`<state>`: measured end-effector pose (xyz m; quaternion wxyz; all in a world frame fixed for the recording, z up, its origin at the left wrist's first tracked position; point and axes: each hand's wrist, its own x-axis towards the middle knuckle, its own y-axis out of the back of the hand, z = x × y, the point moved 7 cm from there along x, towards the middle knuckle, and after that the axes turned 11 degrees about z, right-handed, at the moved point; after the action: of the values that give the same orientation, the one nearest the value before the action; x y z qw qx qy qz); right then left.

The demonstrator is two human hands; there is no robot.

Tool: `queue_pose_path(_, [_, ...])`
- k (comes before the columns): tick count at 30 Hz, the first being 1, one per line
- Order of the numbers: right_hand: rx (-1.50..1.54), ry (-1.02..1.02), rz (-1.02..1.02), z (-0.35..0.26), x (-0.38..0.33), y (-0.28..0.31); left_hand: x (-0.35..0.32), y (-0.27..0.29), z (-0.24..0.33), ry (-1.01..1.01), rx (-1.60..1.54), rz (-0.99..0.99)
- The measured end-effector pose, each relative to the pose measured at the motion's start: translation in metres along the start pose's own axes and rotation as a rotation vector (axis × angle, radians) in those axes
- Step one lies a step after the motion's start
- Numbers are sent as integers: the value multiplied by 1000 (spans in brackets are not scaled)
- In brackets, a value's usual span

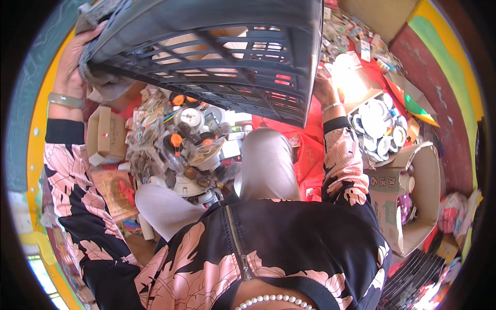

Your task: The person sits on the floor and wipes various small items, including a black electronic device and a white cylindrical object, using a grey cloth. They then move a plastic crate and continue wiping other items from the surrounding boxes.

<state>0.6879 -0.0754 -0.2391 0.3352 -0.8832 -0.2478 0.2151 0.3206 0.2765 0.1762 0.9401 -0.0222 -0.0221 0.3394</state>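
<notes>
A large black plastic crate (170, 23) with slotted walls is held up and tilted in front of me, filling the upper middle of the view. My left hand (75, 59) grips its left end, where a grey cloth (85, 51) lies between fingers and crate. At the crate's right side my right hand (324, 88) is closed on the edge, its fingertips partly hidden by the wall. What the crate contains, if anything, cannot be seen. Below it lies a heap of mixed plastic parts (175, 142), some with orange round pieces, close to my knees.
Small cardboard boxes (106, 135) stand left of the heap. To the right are white round pieces (380, 121) in a box and an open carton (431, 186). Red plastic sheeting (310, 160) lies beside my right knee. More small items (351, 36) cover the far right.
</notes>
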Motion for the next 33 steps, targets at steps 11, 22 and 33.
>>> queue_pose_path(11, [392, -128, 203, 61, -39, 145, 105, -280, -133, -243, 500, -220])
queue_pose_path(22, [607, -196, 290, 174, -75, 178, 17, -395, -215, -614, 1006, -579])
queue_pose_path(33, [308, -431, 128, 151, -125, 149, -8, -337, -260, -1048, 1056, -505])
